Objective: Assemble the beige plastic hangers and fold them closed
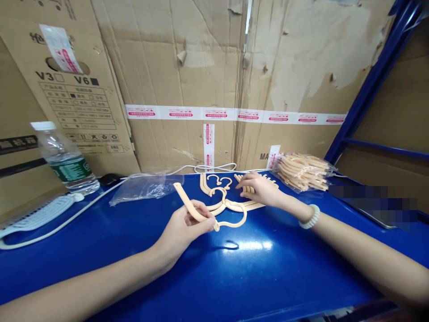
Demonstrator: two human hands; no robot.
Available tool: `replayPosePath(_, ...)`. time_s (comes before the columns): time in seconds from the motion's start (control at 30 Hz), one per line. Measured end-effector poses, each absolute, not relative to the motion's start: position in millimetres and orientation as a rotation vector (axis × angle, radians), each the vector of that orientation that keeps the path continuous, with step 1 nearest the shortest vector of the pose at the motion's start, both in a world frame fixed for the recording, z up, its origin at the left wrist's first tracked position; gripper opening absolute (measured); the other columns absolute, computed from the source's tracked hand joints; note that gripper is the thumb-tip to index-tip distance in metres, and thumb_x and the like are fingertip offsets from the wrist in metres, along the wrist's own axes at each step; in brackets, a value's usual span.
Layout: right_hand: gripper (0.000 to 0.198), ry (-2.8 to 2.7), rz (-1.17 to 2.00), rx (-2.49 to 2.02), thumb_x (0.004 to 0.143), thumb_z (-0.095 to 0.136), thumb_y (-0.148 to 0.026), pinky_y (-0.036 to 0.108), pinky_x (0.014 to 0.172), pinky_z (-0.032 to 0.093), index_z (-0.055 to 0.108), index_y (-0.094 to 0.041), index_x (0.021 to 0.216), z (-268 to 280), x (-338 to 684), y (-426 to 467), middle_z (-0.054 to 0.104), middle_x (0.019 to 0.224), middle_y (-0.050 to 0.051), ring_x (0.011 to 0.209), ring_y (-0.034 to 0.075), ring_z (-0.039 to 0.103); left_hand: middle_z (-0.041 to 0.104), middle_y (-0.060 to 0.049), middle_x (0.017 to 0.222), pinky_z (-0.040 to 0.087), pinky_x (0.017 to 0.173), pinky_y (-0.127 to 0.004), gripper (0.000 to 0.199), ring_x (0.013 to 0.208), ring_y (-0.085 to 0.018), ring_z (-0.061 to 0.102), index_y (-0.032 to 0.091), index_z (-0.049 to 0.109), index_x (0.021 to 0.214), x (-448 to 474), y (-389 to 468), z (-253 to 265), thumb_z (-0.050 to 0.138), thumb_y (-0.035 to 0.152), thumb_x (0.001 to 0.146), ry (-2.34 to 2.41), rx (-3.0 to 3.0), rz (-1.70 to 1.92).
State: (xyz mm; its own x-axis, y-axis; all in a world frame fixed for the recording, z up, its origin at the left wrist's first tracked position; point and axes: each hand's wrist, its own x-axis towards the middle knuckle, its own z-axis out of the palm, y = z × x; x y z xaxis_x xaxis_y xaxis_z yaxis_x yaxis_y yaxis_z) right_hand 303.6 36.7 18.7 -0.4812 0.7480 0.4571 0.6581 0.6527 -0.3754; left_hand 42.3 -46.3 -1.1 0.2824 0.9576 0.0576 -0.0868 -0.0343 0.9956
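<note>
My left hand [187, 223] is closed on a beige plastic hanger arm with a hook [186, 200], held tilted above the table. Its curved hook [244, 217] points to the right. Behind it, another beige hanger [216, 209] with its hook up lies on the blue table. My right hand [256, 188] reaches into a row of loose beige hanger arms [264, 178], fingers curled round one of them; part of the grip is hidden. Farther back are loose hooks [224, 182] and a few stacked arms [203, 184].
A clear bag of beige hanger parts [301, 170] lies at the back right. An empty plastic bag [142, 188], a water bottle [69, 163], a light-blue hairbrush [40, 214] and a white cable [97, 203] are at left. Cardboard [181, 76] walls the back; a blue post [365, 85] stands right.
</note>
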Motion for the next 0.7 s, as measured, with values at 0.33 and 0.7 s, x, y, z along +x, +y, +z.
replayPosePath(0.33,0.007,-2.404,0.071,-1.115,0.076,0.071,-0.014,0.039,0.087,0.046,0.074,-0.018,0.081,3.1,311.8,57.1,0.072,0.091,0.01,0.093,0.027,0.061,0.067,0.002,0.074,0.052,0.076,-0.021,0.038,0.081,-0.013,0.067,0.017,0.055,0.08,42.9,-47.2,5.8,0.087,0.025,0.061,0.856,1.071,1.068)
replayPosePath(0.7,0.015,-2.045,0.275,-1.169,0.08,0.067,-0.031,0.034,0.07,0.051,0.071,-0.019,0.072,9.7,313.0,51.8,0.072,0.069,0.006,0.069,0.022,0.067,0.07,-0.002,0.074,0.053,0.077,-0.021,0.033,0.085,-0.016,0.069,0.014,0.063,0.078,42.4,-46.6,5.7,0.089,0.024,0.06,0.805,1.005,1.008)
